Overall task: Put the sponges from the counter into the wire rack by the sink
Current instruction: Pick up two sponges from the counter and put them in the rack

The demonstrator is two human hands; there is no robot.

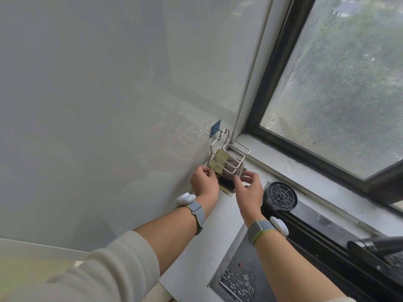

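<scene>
Both hands worked at the wire rack (226, 158) on the wall. The left hand (204, 182), at its 7 o'clock, pinched the yellow sponge (218, 163); the right hand (249, 186), at 5 o'clock, curled its fingers (237, 182) around the grey-brown scouring pad (233, 167). Both pieces sat inside the rack, so the task looked nearly finished; only settling seemed left.

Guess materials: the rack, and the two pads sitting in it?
Wire rack: bent metal rod, bright polished finish, probably stainless or chrome-plated; it glints. Yellow sponge: soft foam by its matte, porous look. Grey-brown scourer beside it: looks like coarse fibre or mesh; too blurred to tell which.
</scene>
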